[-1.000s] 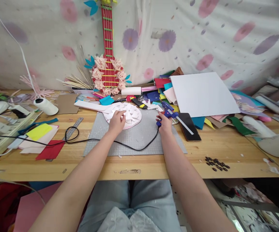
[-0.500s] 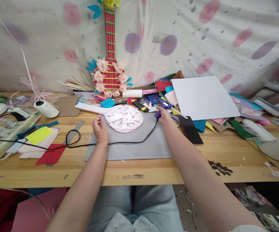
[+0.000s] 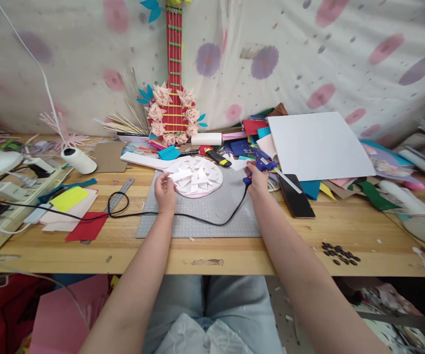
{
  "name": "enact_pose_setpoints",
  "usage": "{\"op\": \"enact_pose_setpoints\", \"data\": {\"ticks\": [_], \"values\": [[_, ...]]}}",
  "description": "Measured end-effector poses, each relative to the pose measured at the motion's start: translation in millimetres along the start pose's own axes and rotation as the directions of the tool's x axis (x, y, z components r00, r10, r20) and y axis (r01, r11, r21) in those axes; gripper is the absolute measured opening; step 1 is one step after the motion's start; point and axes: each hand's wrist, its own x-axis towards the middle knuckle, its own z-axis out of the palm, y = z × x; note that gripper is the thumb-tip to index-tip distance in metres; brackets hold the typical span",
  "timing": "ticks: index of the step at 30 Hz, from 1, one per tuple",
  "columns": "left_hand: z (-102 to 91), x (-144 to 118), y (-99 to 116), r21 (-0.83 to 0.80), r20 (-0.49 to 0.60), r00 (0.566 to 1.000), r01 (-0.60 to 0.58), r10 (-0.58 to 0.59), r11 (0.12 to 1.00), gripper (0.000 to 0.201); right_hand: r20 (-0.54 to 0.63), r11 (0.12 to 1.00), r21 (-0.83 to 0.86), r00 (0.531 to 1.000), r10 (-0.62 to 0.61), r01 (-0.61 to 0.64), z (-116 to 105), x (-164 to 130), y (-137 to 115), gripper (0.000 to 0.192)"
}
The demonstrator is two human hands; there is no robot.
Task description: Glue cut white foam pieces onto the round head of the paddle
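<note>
My right hand (image 3: 258, 179) is closed around the handle of a blue hot glue gun (image 3: 262, 161), from whose back a white glue stick (image 3: 288, 179) sticks out. A white, guitar-shaped paper cutout with a pink edge lies on the grey cutting mat (image 3: 205, 230). Folded white paper strips (image 3: 197, 176) cover its round body, and its neck (image 3: 142, 160) points left. My left hand (image 3: 165, 194) is at the left rim of the round body, fingers curled together; what they pinch, if anything, is hidden. Near the glue gun's nozzle lie loose white paper pieces (image 3: 237, 163).
The gun's black cord (image 3: 208, 222) crosses the mat and loops over a steel ruler (image 3: 122, 192). A yellow-black utility knife (image 3: 217, 157) lies behind the cutout. A phone (image 3: 300, 204), a white board (image 3: 321, 147) and black beads (image 3: 339, 253) are right. A red paper guitar (image 3: 174, 98) stands behind.
My left hand has moved right, closer to the cutout's round body. My right hand keeps hold of the glue gun, little moved. The whole view has shifted slightly.
</note>
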Motion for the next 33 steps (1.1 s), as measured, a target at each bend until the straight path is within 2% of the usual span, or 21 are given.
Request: {"op": "enact_pose_setpoints", "data": {"ticks": [1,2,3,5,7,8,10,12,17,22,25,27,30,31,33], "values": [[4.6,-6,5,-0.069,0.038,0.996,0.085,-0.083,0.994,0.012,0.148,0.997,0.053,0.988,0.050,-0.059,2,-12,-2,0.020],[9.0,-12,9,-0.127,0.119,0.979,0.183,-0.168,0.975,0.011,0.282,0.990,0.076,0.955,0.094,-0.120,5,-26,-4,0.021],[12.7,-18,14,-0.159,0.216,0.942,0.293,-0.257,0.943,0.013,0.388,0.982,0.074,0.912,0.133,-0.175,8,-39,-4,0.023],[17.2,-27,20,-0.149,0.416,0.812,0.505,-0.409,0.850,0.015,0.549,0.964,0.031,0.811,0.204,-0.263,15,-64,-2,0.027],[17.4,-31,24,-0.102,0.542,0.677,0.641,-0.498,0.760,0.016,0.633,0.956,-0.007,0.739,0.231,-0.294,23,-84,4,0.030],[16.4,-32,24,-0.087,0.578,0.630,0.680,-0.520,0.728,0.017,0.658,0.955,-0.032,0.713,0.242,-0.295,26,-92,8,0.030],[13.0,-30,23,-0.082,0.615,0.577,0.725,-0.538,0.684,0.019,0.680,0.955,-0.084,0.685,0.263,-0.284,30,-100,15,0.030],[9.5,-27,21,-0.100,0.629,0.553,0.754,-0.546,0.649,0.023,0.678,0.954,-0.121,0.679,0.282,-0.275,32,-104,21,0.030],[5.4,-23,14,-0.148,0.614,0.548,0.787,-0.568,0.599,0.025,0.670,0.966,-0.106,0.700,0.246,-0.238,27,-102,25,0.034],[4.0,-23,13,-0.117,0.624,0.544,0.775,-0.561,0.621,0.022,0.688,0.964,-0.116,0.681,0.252,-0.239,23,-103,25,0.035],[4.7,-23,17,-0.100,0.595,0.551,0.773,-0.585,0.626,0.021,0.695,0.964,-0.109,0.675,0.248,-0.242,22,-104,22,0.036],[5.4,-22,19,-0.130,0.539,0.585,0.769,-0.606,0.626,0.019,0.677,0.970,-0.096,0.699,0.230,-0.225,20,-103,19,0.036],[4.6,-17,22,-0.260,0.439,0.681,0.721,-0.587,0.642,0.013,0.626,0.976,-0.146,0.749,0.217,-0.160,13,-100,10,0.034],[3.5,-15,22,-0.306,0.417,0.709,0.699,-0.569,0.647,0.012,0.626,0.972,-0.189,0.746,0.226,-0.136,10,-99,7,0.032],[0.6,-11,22,-0.374,0.387,0.751,0.658,-0.535,0.653,0.011,0.665,0.955,-0.280,0.699,0.265,-0.096,5,-98,1,0.030]]}}
